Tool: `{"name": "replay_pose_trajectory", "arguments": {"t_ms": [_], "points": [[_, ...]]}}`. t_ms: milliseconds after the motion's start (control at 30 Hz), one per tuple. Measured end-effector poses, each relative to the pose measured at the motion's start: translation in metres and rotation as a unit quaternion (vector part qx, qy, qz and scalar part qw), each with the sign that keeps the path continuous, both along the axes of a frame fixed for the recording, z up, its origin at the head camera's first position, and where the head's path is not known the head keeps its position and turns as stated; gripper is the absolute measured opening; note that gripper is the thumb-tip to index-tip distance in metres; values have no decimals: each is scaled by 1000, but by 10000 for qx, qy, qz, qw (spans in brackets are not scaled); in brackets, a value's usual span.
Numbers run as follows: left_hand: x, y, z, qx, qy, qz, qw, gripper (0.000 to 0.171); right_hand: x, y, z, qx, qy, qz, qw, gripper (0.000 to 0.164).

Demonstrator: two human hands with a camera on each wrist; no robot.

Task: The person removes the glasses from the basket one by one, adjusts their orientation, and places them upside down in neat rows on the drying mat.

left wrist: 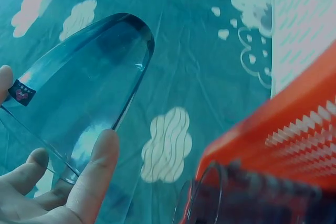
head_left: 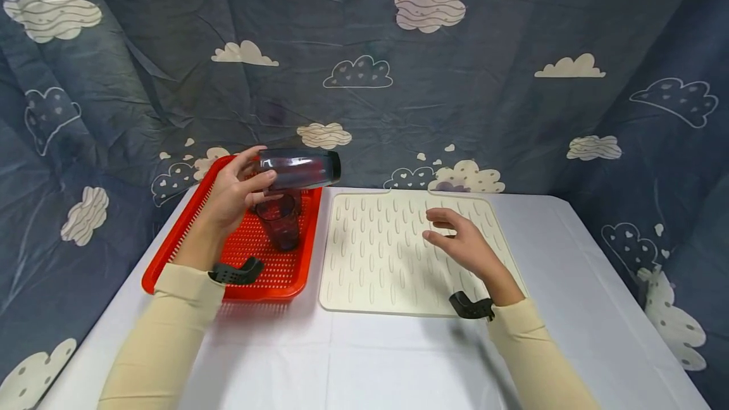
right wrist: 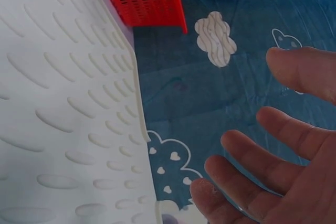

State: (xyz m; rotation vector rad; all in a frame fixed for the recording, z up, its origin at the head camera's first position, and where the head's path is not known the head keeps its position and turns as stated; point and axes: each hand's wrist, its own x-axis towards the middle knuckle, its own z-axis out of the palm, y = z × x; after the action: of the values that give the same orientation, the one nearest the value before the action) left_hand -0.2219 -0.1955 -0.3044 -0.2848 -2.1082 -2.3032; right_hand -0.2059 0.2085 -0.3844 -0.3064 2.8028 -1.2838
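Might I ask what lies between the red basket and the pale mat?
In the head view, only a bare strip of white table separates the red basket from the pale mat.

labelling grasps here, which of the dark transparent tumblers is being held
The dark, transparent, tapered tumbler gripped sideways in the person's left hand, raised clear of the red perforated plastic basket, unlike the similar tumbler inside.

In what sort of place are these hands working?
Perhaps a staged indoor booth: a cloud-print curtain hangs behind and beside a white-covered table, which holds a red basket.
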Motion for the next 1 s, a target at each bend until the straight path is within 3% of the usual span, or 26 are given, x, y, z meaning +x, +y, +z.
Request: {"name": "replay_pose_trajectory", "arguments": {"t_ms": [567, 767, 1000], "points": [[4, 49, -11, 102, -144, -568, 9982, 62, 2, -2, 6, -269, -5, 139, 9995, 57], [12, 70, -17, 258, -151, -765, 9966, 64, 8, -2, 13, -709, -91, 155, 9973, 65], [17, 86, -27, 135, -179, -1007, 9947, 65, 11, -6, 18, -1106, -28, 175, 9937, 61]]}}
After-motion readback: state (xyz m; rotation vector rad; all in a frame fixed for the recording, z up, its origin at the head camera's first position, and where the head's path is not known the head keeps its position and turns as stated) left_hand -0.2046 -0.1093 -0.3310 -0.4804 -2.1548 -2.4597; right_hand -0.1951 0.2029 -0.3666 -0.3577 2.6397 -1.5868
